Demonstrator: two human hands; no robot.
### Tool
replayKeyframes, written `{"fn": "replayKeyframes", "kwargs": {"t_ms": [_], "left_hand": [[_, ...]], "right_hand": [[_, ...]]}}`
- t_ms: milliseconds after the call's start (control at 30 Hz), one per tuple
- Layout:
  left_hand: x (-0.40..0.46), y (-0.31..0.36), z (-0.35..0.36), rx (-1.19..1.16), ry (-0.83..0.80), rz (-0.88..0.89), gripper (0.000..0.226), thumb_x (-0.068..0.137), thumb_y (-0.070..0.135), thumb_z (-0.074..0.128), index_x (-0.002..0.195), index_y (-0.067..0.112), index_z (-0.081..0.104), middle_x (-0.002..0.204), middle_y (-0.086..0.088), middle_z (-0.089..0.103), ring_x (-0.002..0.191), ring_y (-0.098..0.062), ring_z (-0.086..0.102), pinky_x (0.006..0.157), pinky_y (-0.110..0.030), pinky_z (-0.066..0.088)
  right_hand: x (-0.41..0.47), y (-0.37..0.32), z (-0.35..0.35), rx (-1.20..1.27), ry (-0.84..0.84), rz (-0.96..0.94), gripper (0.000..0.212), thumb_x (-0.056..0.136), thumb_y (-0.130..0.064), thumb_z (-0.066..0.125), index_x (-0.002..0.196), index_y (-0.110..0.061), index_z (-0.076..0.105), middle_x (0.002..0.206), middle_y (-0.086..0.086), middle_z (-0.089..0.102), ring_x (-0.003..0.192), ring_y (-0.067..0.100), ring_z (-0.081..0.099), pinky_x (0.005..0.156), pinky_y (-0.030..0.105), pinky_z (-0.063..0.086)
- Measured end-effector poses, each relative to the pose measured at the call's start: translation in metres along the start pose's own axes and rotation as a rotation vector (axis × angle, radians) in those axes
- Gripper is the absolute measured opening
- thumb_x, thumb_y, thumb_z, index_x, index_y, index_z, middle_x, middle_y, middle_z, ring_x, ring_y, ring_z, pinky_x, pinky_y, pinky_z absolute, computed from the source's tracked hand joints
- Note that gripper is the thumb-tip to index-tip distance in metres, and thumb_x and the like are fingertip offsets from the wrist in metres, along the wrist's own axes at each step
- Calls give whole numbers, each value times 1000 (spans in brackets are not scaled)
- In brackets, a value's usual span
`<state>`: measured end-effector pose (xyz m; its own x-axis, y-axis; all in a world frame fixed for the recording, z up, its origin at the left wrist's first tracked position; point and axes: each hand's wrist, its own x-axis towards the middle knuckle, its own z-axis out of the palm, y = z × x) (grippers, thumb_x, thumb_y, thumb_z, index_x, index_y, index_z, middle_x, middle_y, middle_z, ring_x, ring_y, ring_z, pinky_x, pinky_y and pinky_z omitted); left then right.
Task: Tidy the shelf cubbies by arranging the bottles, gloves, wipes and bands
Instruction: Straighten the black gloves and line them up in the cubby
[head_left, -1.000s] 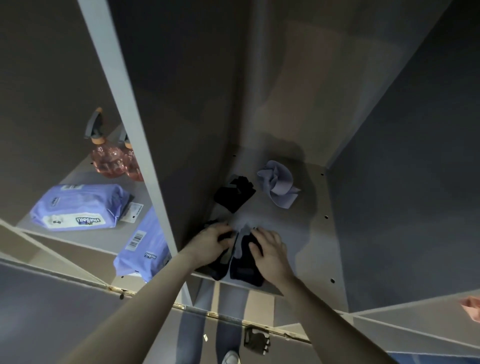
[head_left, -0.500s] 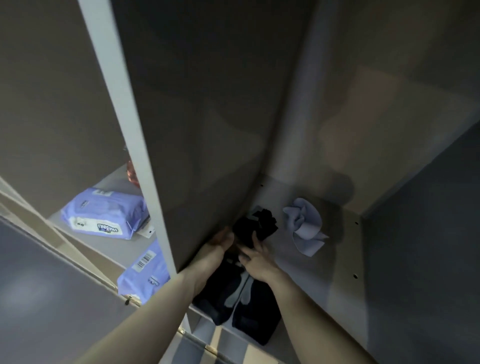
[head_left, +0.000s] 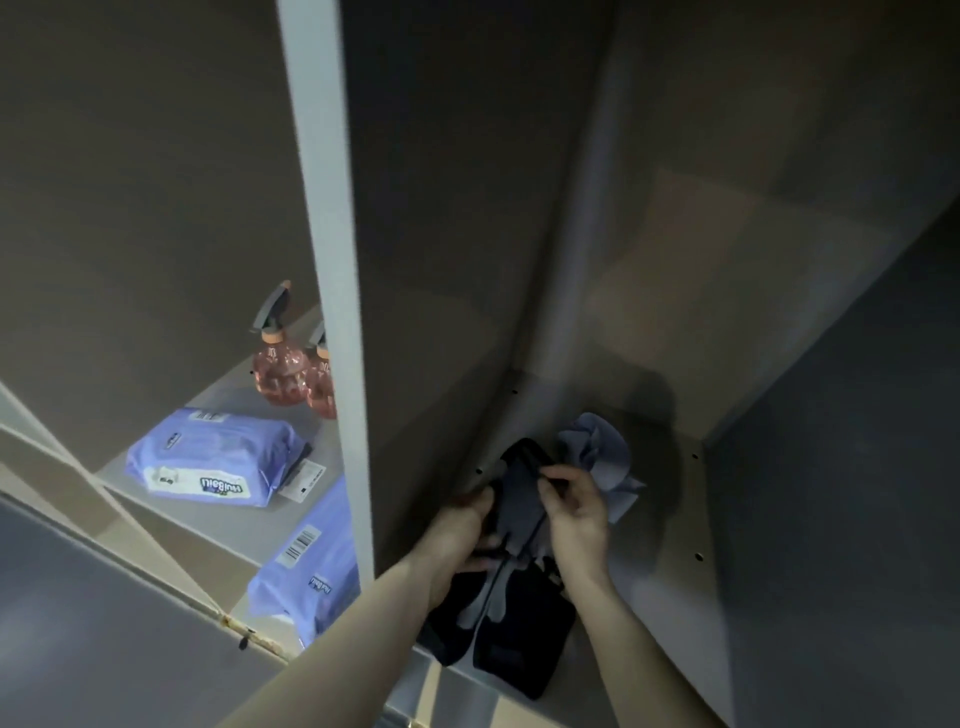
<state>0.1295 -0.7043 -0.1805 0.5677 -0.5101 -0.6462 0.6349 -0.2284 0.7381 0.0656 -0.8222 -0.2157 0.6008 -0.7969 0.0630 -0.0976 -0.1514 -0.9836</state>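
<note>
Your left hand (head_left: 460, 530) and right hand (head_left: 574, 512) both pinch dark glove (head_left: 519, 488), lifted off glove pile (head_left: 498, 623), probably to stack it beside bands (head_left: 597, 452).

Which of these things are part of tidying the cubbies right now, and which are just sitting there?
In hand: left hand and right hand holding a dark glove; more black gloves beneath.

Lying about: lilac band, two pink spray bottles, two wipes packs.

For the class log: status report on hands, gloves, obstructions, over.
Left hand and right hand both gripping the dark gloves. Lilac band close behind. Nothing blocking.
</note>
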Motion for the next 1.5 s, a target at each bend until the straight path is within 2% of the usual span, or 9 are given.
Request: {"fn": "replayKeyframes", "kwargs": {"t_ms": [133,300,500,633,733,867,1000,1267,1500], "left_hand": [[-13,3,13,-325,-218,-53,54,94,53,43,122,9,57,121,-15,63,105,-29,64,76,-38,57],[-38,16,3,-525,-347,-44,56,90,48,53,118,1,61,109,-20,67,87,-29,66,69,-37,59],[-55,7,-16,-342,-312,149,29,97,4,47,125,2,55,118,-21,63,95,-29,64,73,-35,58],[-72,-4,-21,-273,-405,227,29,96,3,48,123,5,58,118,-22,64,98,-30,65,83,-40,54],[-80,-17,-20,-295,-476,252,30,94,0,51,122,6,59,113,-19,67,97,-28,66,78,-34,57],[-91,-24,-19,-228,-526,245,30,90,1,58,120,5,61,110,-18,69,97,-28,67,74,-31,56],[-108,-25,-8,-44,-472,331,36,84,1,67,119,6,60,102,-11,72,89,-21,71,70,-26,57],[-128,-51,40,383,-392,629,88,75,18,80,147,29,30,131,7,56,122,-7,53,101,-27,47],[-166,-91,120,498,-331,676,61,90,23,62,146,20,37,133,9,54,120,-6,52,99,-23,44]], "right_hand": [[-35,-37,-12,174,-152,-38,40,86,7,60,113,-22,59,102,-14,70,97,2,66,77,11,49],[-71,-51,-24,-109,-218,-190,36,87,3,62,90,-32,70,95,-16,71,96,2,64,81,12,47],[-100,-63,-28,-124,-167,-280,42,69,-1,50,90,-31,70,113,-8,63,115,13,55,97,26,43],[-116,-78,-20,306,11,267,28,90,-28,54,116,-22,62,120,5,65,110,21,60,87,35,49],[-133,-89,-18,557,-108,529,27,94,-30,52,113,-16,65,109,11,72,102,25,66,87,38,52],[-151,-87,-21,489,-6,350,22,91,-16,59,110,-10,68,105,13,73,93,23,71,69,27,58],[-162,-89,-37,409,108,238,22,91,-11,58,111,-11,67,104,11,73,95,23,71,77,30,58],[-184,-94,-95,562,174,271,23,93,-15,55,109,-8,70,104,15,73,99,30,69,87,39,55],[-210,-77,-179,585,273,260,21,94,-14,54,107,-9,69,100,14,74,91,27,71,79,34,57]]}}
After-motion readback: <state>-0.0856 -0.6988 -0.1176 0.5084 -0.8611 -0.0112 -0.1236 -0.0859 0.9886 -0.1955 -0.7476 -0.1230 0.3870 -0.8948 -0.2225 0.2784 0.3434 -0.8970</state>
